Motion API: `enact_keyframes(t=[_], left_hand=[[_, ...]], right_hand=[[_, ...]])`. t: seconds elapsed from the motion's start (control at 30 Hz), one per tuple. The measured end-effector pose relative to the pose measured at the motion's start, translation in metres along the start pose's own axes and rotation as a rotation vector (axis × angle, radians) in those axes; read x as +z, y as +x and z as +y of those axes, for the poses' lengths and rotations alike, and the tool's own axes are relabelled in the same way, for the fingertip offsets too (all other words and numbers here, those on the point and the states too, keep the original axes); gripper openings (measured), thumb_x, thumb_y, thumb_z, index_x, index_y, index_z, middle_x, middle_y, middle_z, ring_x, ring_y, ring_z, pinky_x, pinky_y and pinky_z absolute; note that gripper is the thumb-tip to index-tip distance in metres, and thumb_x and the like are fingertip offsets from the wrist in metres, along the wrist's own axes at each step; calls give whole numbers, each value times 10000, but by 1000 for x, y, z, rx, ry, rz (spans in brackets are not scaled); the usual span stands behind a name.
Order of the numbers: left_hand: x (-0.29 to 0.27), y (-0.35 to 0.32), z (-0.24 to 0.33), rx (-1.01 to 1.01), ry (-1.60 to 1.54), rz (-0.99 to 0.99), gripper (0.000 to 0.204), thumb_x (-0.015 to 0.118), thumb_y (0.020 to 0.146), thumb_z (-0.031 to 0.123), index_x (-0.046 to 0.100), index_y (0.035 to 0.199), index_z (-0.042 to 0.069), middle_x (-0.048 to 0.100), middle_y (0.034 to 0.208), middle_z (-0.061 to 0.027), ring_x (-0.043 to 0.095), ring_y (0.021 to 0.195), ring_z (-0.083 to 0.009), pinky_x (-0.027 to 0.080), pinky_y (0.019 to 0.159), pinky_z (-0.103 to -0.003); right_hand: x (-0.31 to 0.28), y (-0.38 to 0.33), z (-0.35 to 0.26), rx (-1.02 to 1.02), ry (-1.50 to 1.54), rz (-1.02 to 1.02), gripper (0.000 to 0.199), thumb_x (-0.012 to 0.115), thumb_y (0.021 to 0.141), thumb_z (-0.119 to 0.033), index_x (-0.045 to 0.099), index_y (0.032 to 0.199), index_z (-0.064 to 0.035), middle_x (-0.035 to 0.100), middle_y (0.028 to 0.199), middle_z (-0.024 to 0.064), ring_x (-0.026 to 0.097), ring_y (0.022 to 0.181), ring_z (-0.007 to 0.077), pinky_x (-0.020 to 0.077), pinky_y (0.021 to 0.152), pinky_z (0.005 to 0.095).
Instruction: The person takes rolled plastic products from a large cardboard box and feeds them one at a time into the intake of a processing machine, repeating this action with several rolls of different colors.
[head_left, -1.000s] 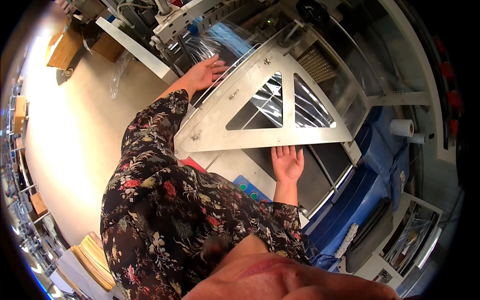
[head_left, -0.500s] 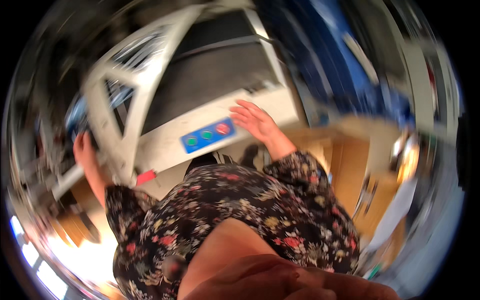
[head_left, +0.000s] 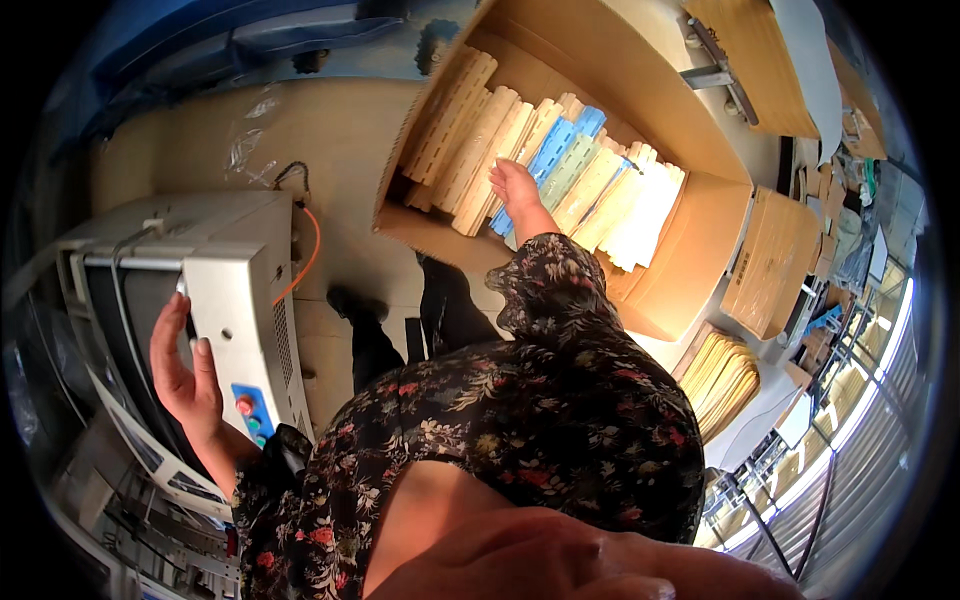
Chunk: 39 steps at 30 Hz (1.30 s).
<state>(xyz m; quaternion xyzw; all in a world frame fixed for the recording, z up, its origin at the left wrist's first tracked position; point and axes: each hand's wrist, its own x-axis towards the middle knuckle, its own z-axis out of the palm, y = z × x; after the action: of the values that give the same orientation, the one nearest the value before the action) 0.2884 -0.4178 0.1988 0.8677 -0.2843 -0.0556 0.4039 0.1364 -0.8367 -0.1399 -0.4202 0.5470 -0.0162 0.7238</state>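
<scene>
My right hand reaches over a large open cardboard box, its fingers loosely extended above the packed bundles. Whether the fingertips touch them I cannot tell. Rows of cream slotted bundles fill much of the box, with a blue bundle and a pale green one among them. At the left, my left hand is held with thumb and fingers apart over the edge of a white machine with a dark belt. Nothing shows in either hand.
A blue button panel is on the machine's side, and an orange cable runs from it. Crumpled clear film lies on the floor. At the right are a closed carton and a stack of yellowish sheets.
My view has turned right, so the machine now stands at my left and the cardboard box has come in front. My right hand has gone from above the button panel to over the box.
</scene>
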Motion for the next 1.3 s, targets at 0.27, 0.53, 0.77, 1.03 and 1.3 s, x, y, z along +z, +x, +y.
enact_keyframes(t=[0.27,0.53,0.77,1.03,1.3], left_hand=[[1,42,41,-273,107,-176,389,629,892,127,551,1240,-28,584,1260,-164,554,1172,-274,392,1031,-403],[10,61,42,-426,100,-326,375,633,857,85,564,1212,-13,604,1219,-166,561,1155,-274,392,1027,-395],[84,98,26,-659,-454,-285,375,627,907,68,530,1258,-22,613,1214,-110,572,1115,-178,437,977,-307],[172,156,55,-196,-265,-698,976,835,714,177,239,1472,21,360,1465,-183,407,1321,-291,385,1057,-374],[219,139,58,-206,151,-721,1004,857,645,163,271,1447,16,312,1476,-213,331,1366,-358,400,1055,-383]], right_hand=[[19,99,125,240,-681,-110,650,749,759,-368,584,1149,125,628,1127,268,620,1011,337,489,844,396],[52,27,59,328,-710,-39,873,759,686,-564,570,1104,179,631,1102,290,628,1023,320,488,897,347],[65,-15,-57,473,286,-364,605,627,896,-422,455,1333,-41,591,1242,145,605,1115,262,506,933,497],[120,-145,-138,432,574,-547,531,615,892,-469,539,1221,-59,637,1071,107,639,948,219,539,783,386],[119,-88,-113,51,287,-303,566,591,934,-397,512,1218,87,629,1129,159,624,1016,227,517,862,353]])
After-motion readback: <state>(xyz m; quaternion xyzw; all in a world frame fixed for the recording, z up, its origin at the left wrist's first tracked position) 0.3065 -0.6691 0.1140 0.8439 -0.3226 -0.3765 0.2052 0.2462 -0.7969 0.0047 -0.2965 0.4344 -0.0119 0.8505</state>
